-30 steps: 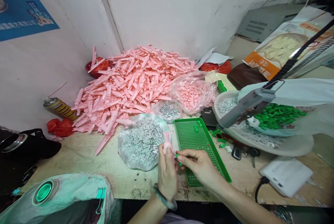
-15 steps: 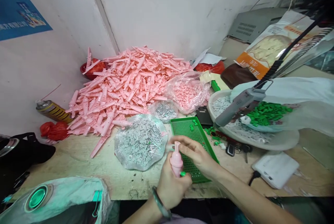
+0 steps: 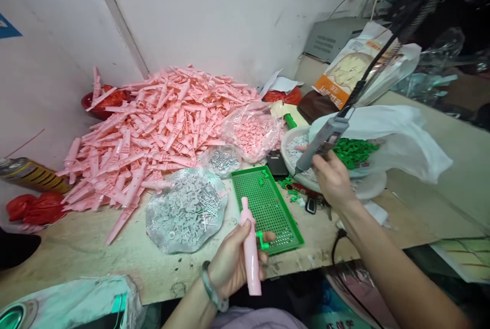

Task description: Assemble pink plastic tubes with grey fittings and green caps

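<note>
1. A pale wall (image 3: 214,17) backs a wooden counter (image 3: 88,267); a broad heap of pink parts (image 3: 164,124) fills the rear left.
2. Right of the heap's front, a clear bag of grey pieces (image 3: 184,214) sits near the left hand (image 3: 235,257), a gap between them.
3. The left hand comes up from below, palm partly turned up, at the counter's near edge.
4. Its fingers grip a pink tube (image 3: 251,262), thumb over the upper part; the narrow end points away, the wide end towards the wearer, past the edge in view.
5. A green piece (image 3: 262,240) juts from the tube's right side, by the fingers.
6. Behind it lies a green tray (image 3: 273,211), its rim slanting.
7. Farther right, the right hand (image 3: 331,175) reaches forward, fingers wrapped round a hanging grey tool (image 3: 321,140), its tip slanting down-left before a white basin (image 3: 286,153).
</note>
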Action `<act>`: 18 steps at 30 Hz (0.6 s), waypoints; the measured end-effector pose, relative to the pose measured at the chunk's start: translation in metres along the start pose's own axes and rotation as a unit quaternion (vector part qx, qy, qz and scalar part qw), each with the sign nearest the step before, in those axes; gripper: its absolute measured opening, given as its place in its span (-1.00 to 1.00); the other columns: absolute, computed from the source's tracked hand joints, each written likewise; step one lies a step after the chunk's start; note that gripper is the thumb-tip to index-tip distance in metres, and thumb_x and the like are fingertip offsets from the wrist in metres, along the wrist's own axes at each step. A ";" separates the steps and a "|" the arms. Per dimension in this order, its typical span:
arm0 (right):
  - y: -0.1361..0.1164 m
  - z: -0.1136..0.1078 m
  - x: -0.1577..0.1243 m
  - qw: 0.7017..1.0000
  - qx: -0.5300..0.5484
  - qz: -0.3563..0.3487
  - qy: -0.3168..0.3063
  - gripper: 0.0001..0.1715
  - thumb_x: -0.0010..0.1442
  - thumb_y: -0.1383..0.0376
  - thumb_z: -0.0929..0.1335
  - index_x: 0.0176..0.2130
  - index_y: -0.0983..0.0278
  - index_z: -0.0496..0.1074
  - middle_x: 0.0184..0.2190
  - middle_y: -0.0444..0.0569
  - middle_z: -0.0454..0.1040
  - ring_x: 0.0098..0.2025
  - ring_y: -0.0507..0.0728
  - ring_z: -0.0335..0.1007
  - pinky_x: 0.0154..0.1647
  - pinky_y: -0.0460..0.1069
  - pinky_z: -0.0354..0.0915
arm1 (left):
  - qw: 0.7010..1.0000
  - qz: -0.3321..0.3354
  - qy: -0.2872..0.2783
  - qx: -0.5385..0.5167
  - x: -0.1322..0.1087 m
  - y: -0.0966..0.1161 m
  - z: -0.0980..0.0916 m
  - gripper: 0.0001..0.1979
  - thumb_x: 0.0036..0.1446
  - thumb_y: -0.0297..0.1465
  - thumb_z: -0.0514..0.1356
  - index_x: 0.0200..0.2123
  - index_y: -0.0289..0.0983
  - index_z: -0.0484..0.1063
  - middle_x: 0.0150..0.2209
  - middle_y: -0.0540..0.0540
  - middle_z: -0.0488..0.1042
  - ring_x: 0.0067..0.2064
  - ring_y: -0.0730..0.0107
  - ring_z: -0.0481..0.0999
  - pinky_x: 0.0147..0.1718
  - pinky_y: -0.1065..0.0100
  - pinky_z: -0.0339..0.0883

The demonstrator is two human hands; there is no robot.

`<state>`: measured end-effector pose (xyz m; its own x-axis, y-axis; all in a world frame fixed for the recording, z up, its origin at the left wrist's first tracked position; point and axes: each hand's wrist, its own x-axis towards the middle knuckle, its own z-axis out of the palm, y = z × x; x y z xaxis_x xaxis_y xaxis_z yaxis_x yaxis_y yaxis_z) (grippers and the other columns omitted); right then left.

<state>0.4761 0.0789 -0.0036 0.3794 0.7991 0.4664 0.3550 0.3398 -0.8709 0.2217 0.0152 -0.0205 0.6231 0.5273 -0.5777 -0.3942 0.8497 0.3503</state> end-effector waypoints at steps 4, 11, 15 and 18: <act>-0.008 0.009 -0.025 0.986 0.093 0.091 -0.103 -0.67 0.10 0.04 0.42 -0.30 0.23 0.38 -0.47 -0.08 0.49 -0.43 0.13 0.42 -0.38 0.02 0.36 | 0.999 0.012 0.032 -0.022 0.008 -0.009 0.011 -0.67 0.14 -0.16 0.24 -0.21 -0.20 0.19 -0.42 0.05 0.37 -0.71 0.75 0.07 -0.75 0.62 -0.11; -0.014 0.029 -0.095 0.984 0.073 0.160 -0.027 -0.58 0.08 -0.01 0.41 -0.55 0.21 0.29 -0.73 -0.19 0.27 -0.69 0.02 0.20 -0.64 -0.05 0.21 | 0.993 0.018 0.110 -0.043 0.016 -0.022 0.023 -0.80 0.23 -0.27 0.14 -0.17 -0.25 0.25 -0.39 0.02 0.37 -0.65 0.65 0.24 -0.72 0.57 0.09; -0.001 0.031 -0.100 0.982 0.094 0.165 0.013 -0.54 0.07 -0.02 0.41 -0.56 0.20 0.22 -0.73 -0.22 0.21 -0.71 0.00 0.15 -0.67 -0.05 0.15 | 0.993 0.037 0.114 -0.008 0.021 -0.029 0.022 -0.73 0.17 -0.23 0.21 -0.18 -0.28 0.28 -0.47 0.09 0.30 -0.69 0.75 0.04 -0.75 0.62 -0.12; 0.004 0.032 -0.102 0.980 0.106 0.163 0.025 -0.59 0.07 0.01 0.42 -0.50 0.19 0.24 -0.71 -0.24 0.21 -0.71 0.01 0.14 -0.68 -0.05 0.13 | 0.994 0.045 0.101 0.004 0.024 -0.032 0.021 -0.62 0.11 -0.16 0.26 -0.15 -0.30 0.31 -0.50 0.11 0.26 -0.69 0.76 0.03 -0.75 0.62 -0.13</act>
<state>0.4116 0.0149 -0.0596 0.4863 0.8592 0.1592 0.0232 0.1694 -0.9853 0.2641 0.0008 -0.0301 0.4368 0.5899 -0.6792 -0.4366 0.7991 0.4133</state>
